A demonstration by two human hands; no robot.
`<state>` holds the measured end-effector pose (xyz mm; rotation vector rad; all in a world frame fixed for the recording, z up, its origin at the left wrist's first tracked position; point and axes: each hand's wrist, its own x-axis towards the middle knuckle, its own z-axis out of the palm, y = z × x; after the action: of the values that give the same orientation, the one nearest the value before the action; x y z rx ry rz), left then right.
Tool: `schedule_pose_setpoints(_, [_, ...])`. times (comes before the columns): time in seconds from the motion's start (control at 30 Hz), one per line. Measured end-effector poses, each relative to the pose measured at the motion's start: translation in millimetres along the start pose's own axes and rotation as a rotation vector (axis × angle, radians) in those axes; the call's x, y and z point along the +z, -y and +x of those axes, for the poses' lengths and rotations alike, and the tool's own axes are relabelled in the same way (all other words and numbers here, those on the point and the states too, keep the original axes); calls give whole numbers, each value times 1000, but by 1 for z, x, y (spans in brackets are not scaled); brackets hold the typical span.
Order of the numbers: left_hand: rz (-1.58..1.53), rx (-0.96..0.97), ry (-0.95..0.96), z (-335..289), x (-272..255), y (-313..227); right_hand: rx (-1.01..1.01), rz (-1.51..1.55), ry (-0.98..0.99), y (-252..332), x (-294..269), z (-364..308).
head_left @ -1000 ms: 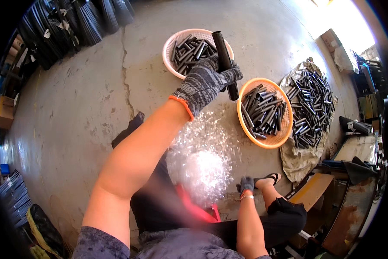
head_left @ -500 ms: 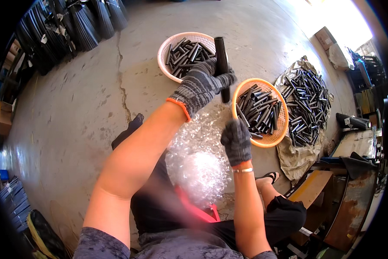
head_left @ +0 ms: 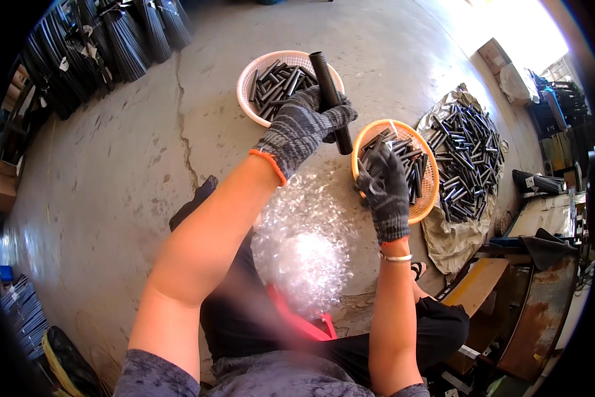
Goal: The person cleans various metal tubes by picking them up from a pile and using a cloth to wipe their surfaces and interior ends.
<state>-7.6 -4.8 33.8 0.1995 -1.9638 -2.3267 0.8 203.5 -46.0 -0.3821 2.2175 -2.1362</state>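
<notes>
1. Grey floor (head_left: pixel 112 172) lay under the fingers (head_left: pixel 338 118).
2. Left hand (head_left: pixel 300 124) wrapped its fingers round a black tube (head_left: pixel 326 83), which poked out past them.
3. Right hand (head_left: pixel 386 193) had fingers over an orange basket (head_left: pixel 430 188); I couldn't tell if they pinched anything.

Tube (head_left: pixel 327 86) in left fingers (head_left: pixel 342 117): smooth, semi-gloss. Glove (head_left: pixel 291 135) on these fingers: knitted cloth, matt. Basket (head_left: pixel 431 182) under right fingers (head_left: pixel 384 165): perforated plastic. Crinkled film (head_left: pixel 310 235), bodyward of the fingers: glossy, apparently plastic.
</notes>
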Motion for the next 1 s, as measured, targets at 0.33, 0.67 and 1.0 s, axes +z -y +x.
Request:
schedule_pose_setpoints(0.33, [846,29,391,-9,-3,32,614,649,96,-51,41,-80])
schedule_pose_setpoints(0.67, [394,27,232,-3,0,16,810,833,-45,-96,61,-40])
schedule_pose_setpoints(1.0, [333,-25,254,-4,3,7,987,348,-16,-146,9,-54])
